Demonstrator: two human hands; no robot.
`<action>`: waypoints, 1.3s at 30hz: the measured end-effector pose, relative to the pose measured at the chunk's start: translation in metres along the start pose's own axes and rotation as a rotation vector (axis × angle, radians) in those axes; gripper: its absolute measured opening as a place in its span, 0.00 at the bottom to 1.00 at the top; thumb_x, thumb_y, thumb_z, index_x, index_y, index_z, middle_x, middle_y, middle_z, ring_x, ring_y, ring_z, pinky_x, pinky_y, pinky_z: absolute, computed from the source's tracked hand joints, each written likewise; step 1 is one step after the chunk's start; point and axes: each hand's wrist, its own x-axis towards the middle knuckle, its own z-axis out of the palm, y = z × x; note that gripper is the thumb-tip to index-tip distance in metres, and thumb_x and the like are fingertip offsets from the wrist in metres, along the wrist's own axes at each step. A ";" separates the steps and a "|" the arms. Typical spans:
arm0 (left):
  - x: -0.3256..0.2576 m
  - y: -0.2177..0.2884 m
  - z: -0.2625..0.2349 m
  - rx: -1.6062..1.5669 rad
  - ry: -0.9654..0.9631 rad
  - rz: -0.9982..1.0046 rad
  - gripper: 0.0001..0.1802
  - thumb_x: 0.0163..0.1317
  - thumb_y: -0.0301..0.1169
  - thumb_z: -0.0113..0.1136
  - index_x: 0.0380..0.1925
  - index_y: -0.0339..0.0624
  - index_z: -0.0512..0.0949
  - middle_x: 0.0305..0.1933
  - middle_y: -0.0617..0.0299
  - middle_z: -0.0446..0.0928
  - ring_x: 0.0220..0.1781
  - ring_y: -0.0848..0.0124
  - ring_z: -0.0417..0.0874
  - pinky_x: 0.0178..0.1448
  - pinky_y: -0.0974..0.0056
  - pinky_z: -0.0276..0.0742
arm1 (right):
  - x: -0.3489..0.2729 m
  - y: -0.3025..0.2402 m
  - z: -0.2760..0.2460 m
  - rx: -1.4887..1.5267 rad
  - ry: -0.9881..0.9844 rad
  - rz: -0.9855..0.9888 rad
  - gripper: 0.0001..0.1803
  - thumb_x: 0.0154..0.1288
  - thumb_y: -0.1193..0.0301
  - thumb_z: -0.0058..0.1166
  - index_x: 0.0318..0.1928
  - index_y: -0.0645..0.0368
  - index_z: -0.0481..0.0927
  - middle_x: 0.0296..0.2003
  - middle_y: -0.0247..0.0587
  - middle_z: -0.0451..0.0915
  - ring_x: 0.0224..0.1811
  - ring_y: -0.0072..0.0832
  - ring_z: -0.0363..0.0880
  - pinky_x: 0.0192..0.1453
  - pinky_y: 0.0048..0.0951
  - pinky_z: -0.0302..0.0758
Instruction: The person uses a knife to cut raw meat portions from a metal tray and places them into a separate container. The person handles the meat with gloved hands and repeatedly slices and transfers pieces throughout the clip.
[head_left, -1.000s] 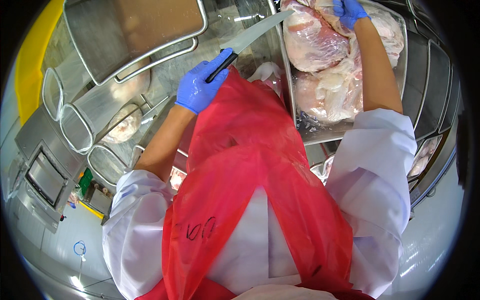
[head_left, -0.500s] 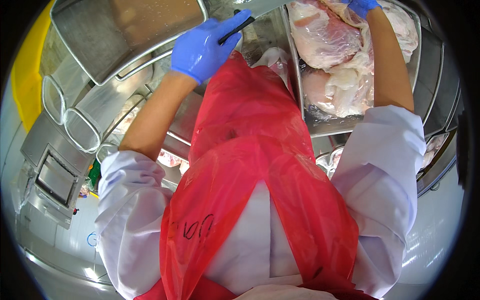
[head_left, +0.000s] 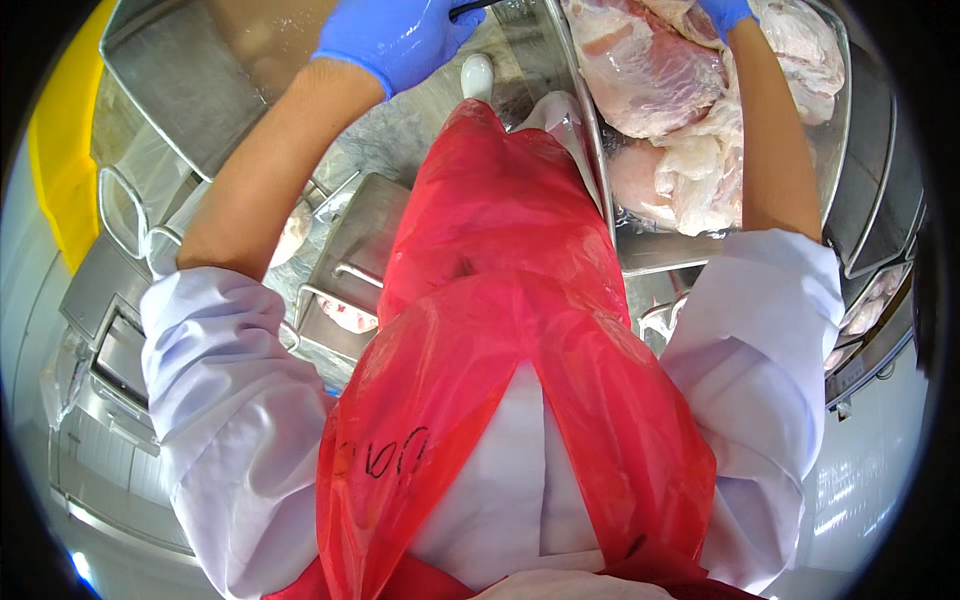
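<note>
At the top edge, my blue-gloved left hand (head_left: 395, 40) is closed around the black handle of a knife (head_left: 474, 8). Most of the knife lies beyond the picture's upper edge. My right hand (head_left: 727, 14), gloved in blue too, is closed on a large piece of raw meat (head_left: 650, 75), with its fingertips partly cut off by the frame. Pink flesh and pale fat show on the meat. It lies with more pale pieces in a metal tray (head_left: 665, 252) on my right.
Upper left stands a metal tub (head_left: 160, 90) with brownish liquid, beside a yellow edge (head_left: 65, 130). Lower down, a metal tray (head_left: 370, 225) and scraps of meat (head_left: 347, 315) show past my red apron (head_left: 500, 220). A white boot (head_left: 478, 77) stands on the floor.
My left hand has moved up and slightly left with the knife, whose blade has mostly left the picture. My right hand stays at the meat. The view has shifted slightly.
</note>
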 end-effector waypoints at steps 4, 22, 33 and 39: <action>0.030 0.000 -0.034 0.079 -0.152 0.017 0.19 0.68 0.42 0.57 0.58 0.59 0.84 0.37 0.45 0.85 0.38 0.45 0.87 0.45 0.44 0.83 | -0.052 -0.029 0.004 -0.243 0.186 -0.180 0.05 0.63 0.72 0.62 0.38 0.60 0.81 0.31 0.38 0.79 0.31 0.29 0.78 0.37 0.36 0.79; 0.169 0.001 -0.113 0.412 -0.413 0.642 0.24 0.71 0.41 0.58 0.67 0.66 0.76 0.39 0.48 0.84 0.39 0.47 0.85 0.44 0.45 0.81 | -0.182 0.014 0.014 -0.699 1.157 0.423 0.44 0.57 0.31 0.59 0.64 0.48 0.82 0.63 0.54 0.78 0.69 0.48 0.73 0.72 0.60 0.64; 0.125 -0.067 -0.062 0.207 -0.377 0.451 0.25 0.74 0.41 0.56 0.70 0.72 0.73 0.34 0.52 0.80 0.31 0.49 0.83 0.35 0.46 0.81 | -0.157 0.004 0.013 -0.661 1.282 0.179 0.33 0.49 0.43 0.75 0.53 0.45 0.91 0.53 0.44 0.86 0.58 0.43 0.80 0.64 0.44 0.76; 0.082 -0.101 0.014 0.000 -0.246 0.315 0.27 0.74 0.43 0.58 0.72 0.78 0.71 0.32 0.56 0.77 0.27 0.53 0.82 0.31 0.49 0.80 | -0.158 0.014 -0.001 -0.645 1.226 0.216 0.33 0.49 0.41 0.76 0.51 0.45 0.91 0.50 0.51 0.86 0.54 0.47 0.85 0.64 0.43 0.78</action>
